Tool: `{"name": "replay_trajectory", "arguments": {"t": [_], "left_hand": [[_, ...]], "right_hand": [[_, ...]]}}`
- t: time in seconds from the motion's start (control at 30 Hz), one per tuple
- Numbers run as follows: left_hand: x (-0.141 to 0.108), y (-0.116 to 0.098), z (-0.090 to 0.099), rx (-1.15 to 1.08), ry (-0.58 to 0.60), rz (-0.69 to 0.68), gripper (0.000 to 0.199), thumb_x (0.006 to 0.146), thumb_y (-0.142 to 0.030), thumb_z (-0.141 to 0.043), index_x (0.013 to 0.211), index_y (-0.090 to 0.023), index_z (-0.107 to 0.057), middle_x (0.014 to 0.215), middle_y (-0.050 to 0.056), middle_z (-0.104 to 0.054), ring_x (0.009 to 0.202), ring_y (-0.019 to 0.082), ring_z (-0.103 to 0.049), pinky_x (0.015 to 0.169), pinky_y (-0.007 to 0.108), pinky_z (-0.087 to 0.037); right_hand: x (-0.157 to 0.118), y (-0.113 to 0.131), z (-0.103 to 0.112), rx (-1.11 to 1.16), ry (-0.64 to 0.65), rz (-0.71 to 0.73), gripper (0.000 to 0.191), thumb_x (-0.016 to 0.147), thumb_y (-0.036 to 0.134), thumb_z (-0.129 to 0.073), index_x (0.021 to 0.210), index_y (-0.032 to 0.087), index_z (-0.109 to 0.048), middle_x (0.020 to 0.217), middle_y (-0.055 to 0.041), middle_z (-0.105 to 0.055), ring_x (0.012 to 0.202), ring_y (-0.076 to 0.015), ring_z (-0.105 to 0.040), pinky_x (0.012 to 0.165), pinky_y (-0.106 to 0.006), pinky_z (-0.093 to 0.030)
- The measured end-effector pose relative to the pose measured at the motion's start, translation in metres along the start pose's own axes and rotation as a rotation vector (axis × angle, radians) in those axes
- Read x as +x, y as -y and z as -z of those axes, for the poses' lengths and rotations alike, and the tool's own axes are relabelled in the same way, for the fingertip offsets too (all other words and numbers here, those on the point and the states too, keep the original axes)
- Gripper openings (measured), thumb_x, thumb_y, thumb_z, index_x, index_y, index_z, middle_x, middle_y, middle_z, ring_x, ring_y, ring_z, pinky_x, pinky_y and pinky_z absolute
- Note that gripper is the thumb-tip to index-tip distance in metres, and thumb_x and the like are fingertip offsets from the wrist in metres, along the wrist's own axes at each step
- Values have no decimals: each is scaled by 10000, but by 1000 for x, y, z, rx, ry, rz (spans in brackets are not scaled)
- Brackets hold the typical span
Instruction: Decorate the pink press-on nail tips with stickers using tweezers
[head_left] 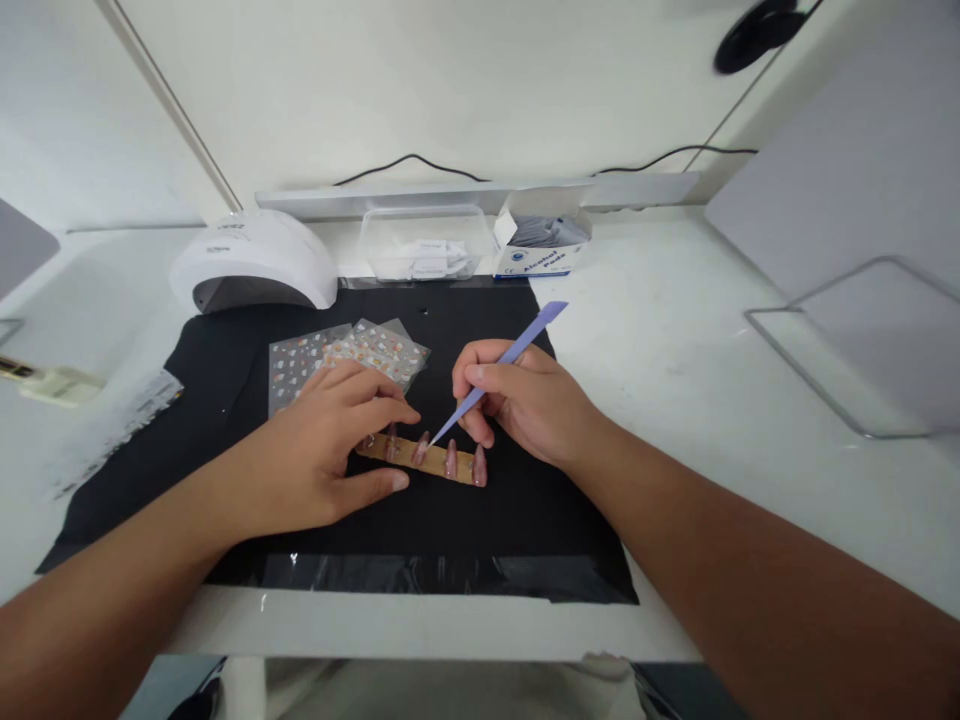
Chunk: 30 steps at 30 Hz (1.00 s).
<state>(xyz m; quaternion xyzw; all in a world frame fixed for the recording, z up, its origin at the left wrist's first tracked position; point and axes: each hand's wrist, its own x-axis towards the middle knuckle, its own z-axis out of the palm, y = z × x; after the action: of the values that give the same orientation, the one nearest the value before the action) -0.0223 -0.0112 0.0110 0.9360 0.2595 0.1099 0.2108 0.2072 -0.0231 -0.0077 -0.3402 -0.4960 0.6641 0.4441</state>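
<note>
As I look down from afar through the head camera: two bare hands meet over a black mat [510, 540] on a white table.
Left hand [322, 445]: fingers loosely curved, thumb spread well apart from the index finger, one to each side of the strip's left end; I cannot tell how firmly it presses there.
Right hand [529, 400]: closed in a pencil-like grip, thumb and fingers around a purple stick [534, 330].
Stick: slanted, broad end up and to the right, point down at the middle nail [421, 452]; contact is too fine for me to tell.
Tan strip [436, 460]: lying on the mat between the hands, five glossy pinkish nails visible along it.
Sticker sheets [289, 365]: fanned just beyond the left hand.
Behind: a white domed lamp [270, 250], left of an Alcohol Pads box [529, 264].
</note>
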Motion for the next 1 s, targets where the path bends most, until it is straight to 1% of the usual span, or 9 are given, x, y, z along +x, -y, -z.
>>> {"name": "replay_trajectory", "arguments": {"t": [0.1,0.23,0.43,0.7,0.87,1.0], "left_hand": [[1,0,-3,52,12,-8,389,867,-307,-657,1234,-215,-566,1176,74,-569,1109,265,-478,980,461,-370],[4,-1,-6,86,25,-15,383,898,-312,-626,1268,-246,-551,1183,64,-571,1107,269,-481,962,462,-347],[7,-1,-8,53,17,-28,236,923,-252,-591,1158,-268,-606,1101,37,-588,1022,244,-484,898,422,-330],[7,1,-11,41,-8,-39,182,926,-259,-588,1106,-251,-609,1070,36,-592,992,231,-484,885,409,-327],[7,1,-12,55,-18,-38,196,924,-288,-589,1115,-247,-605,1063,49,-599,1001,246,-498,880,427,-343],[5,1,-11,57,-38,-37,268,914,-309,-601,1173,-242,-582,1115,67,-599,1036,262,-502,901,447,-356]], "right_hand": [[2,-1,-2,15,-7,-59,152,798,208,-516,669,151,-574,406,17,-564,336,-87,-487,347,-154,-388],[4,-2,-3,38,-23,-78,155,788,209,-521,654,152,-573,399,16,-556,335,-84,-480,340,-145,-372],[5,-3,-3,16,-43,-89,160,783,209,-510,650,151,-578,398,7,-566,313,-74,-448,308,-133,-328],[8,-3,-2,37,-61,-115,151,764,200,-509,638,149,-573,387,0,-565,309,-76,-451,299,-129,-316],[8,-3,-3,39,-70,-122,149,765,199,-515,637,150,-574,384,1,-559,315,-77,-456,305,-127,-314],[8,-2,-4,29,-76,-139,152,769,205,-517,637,152,-570,387,-2,-560,317,-78,-458,306,-130,-306]]}}
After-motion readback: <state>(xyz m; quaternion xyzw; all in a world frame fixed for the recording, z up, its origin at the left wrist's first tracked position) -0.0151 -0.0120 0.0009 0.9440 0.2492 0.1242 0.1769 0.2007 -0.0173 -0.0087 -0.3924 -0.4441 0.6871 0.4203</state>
